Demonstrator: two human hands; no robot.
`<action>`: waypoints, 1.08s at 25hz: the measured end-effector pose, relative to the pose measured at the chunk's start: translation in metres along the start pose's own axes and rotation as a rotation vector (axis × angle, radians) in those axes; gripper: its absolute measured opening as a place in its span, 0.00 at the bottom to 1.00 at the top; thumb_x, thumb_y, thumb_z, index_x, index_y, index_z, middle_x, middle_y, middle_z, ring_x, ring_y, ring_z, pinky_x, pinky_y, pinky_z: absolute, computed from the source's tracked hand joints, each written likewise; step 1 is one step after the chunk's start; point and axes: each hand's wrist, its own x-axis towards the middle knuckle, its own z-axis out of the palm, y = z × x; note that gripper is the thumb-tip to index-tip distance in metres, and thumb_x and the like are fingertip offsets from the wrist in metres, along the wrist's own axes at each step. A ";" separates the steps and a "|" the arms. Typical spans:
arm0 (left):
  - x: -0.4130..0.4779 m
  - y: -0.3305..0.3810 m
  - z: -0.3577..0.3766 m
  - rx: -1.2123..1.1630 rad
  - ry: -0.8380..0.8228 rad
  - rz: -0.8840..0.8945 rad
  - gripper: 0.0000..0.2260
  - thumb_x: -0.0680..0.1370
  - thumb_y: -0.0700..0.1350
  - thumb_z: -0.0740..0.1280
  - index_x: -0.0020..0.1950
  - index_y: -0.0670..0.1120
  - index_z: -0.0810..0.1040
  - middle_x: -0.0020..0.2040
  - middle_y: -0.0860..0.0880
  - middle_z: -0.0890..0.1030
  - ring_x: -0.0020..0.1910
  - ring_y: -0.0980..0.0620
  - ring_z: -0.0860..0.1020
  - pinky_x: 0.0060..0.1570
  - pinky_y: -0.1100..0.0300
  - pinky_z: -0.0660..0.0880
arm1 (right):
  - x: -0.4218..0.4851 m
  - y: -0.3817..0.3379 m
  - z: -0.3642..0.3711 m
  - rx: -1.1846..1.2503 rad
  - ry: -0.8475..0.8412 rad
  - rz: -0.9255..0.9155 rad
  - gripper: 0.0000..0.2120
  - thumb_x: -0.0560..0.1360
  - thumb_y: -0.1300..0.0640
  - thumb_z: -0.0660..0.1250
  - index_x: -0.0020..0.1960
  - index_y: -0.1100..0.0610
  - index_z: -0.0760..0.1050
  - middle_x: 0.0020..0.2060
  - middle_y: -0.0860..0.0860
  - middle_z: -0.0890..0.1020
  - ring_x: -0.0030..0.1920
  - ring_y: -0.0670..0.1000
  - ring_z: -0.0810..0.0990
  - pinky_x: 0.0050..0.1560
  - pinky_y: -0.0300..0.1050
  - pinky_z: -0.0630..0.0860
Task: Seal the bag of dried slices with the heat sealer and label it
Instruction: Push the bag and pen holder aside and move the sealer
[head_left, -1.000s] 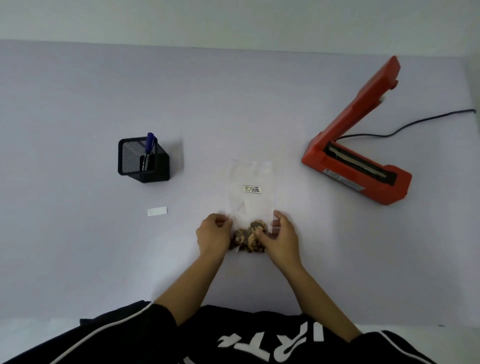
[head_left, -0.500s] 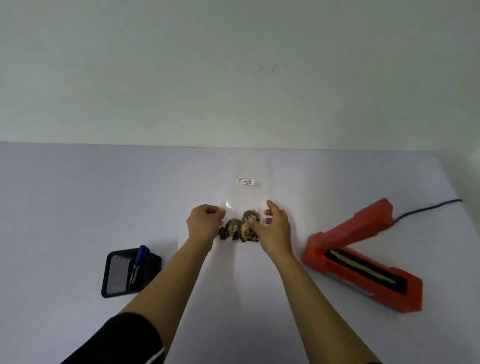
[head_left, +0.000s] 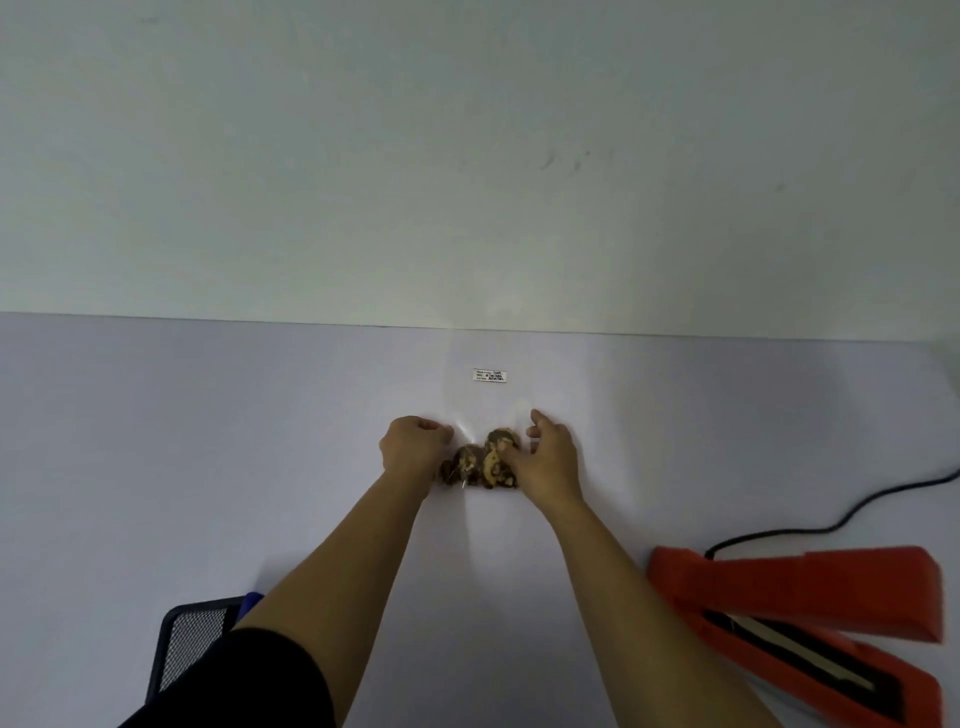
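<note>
A clear plastic bag (head_left: 485, 402) is held up in front of me, with brown dried slices (head_left: 485, 462) gathered at its bottom. A small printed white label (head_left: 489, 375) sits on the bag's upper part. My left hand (head_left: 413, 449) pinches the bag's lower left edge. My right hand (head_left: 550, 460) grips the lower right edge, fingers curled over the slices. The red heat sealer (head_left: 810, 618) stands at the lower right with its arm raised open.
A black mesh pen holder (head_left: 189, 644) with a blue pen (head_left: 252, 603) sits at the lower left, partly behind my left arm. The sealer's black cord (head_left: 857, 512) trails right. A pale wall rises behind the lilac table (head_left: 156, 441).
Both hands have lifted the bag off the table and held it up. My view has tilted upward, so the sealer and pen holder slid toward the bottom of the frame.
</note>
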 end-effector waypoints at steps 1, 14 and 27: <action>0.001 0.000 0.001 0.024 0.004 0.009 0.08 0.73 0.43 0.70 0.34 0.47 0.76 0.37 0.46 0.78 0.38 0.45 0.76 0.45 0.53 0.79 | 0.002 0.001 0.000 -0.010 -0.003 -0.001 0.32 0.72 0.60 0.71 0.73 0.59 0.61 0.63 0.56 0.71 0.60 0.53 0.73 0.56 0.42 0.71; -0.096 -0.006 -0.080 0.299 0.197 0.441 0.18 0.78 0.40 0.61 0.68 0.39 0.69 0.59 0.42 0.79 0.57 0.45 0.76 0.49 0.63 0.65 | -0.081 -0.004 0.013 -0.420 0.058 -0.275 0.22 0.77 0.55 0.62 0.69 0.60 0.64 0.64 0.60 0.69 0.65 0.59 0.67 0.61 0.49 0.69; -0.142 -0.169 -0.209 0.423 -0.077 0.433 0.49 0.70 0.59 0.71 0.77 0.46 0.42 0.79 0.47 0.44 0.77 0.50 0.49 0.73 0.55 0.54 | -0.211 0.066 0.085 -0.952 -0.356 -0.294 0.30 0.81 0.49 0.49 0.76 0.60 0.40 0.76 0.55 0.40 0.76 0.54 0.40 0.74 0.57 0.48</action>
